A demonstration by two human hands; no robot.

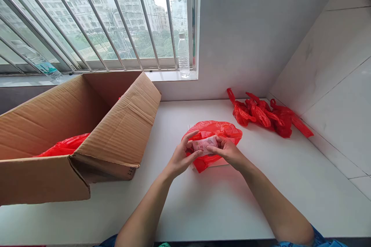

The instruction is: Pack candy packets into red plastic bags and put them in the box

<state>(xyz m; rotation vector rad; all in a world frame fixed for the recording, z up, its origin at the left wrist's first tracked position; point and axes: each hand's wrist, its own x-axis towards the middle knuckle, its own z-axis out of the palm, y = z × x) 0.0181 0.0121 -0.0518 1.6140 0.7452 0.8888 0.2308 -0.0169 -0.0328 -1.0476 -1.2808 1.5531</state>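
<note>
Pale pink flat packet (203, 144) pinched between left hand (182, 155) and right hand (226, 151), together above red plastic bag (213, 128) mid-frame.

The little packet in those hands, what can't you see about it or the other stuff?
Head view:
The small packet: the left hand and right hand cover its ends, and its print is too small to read.
The red bag under the hands: the hands and packet hide its middle.
The cardboard box: its flap hides the bottom, and most of the red bag inside.
</note>
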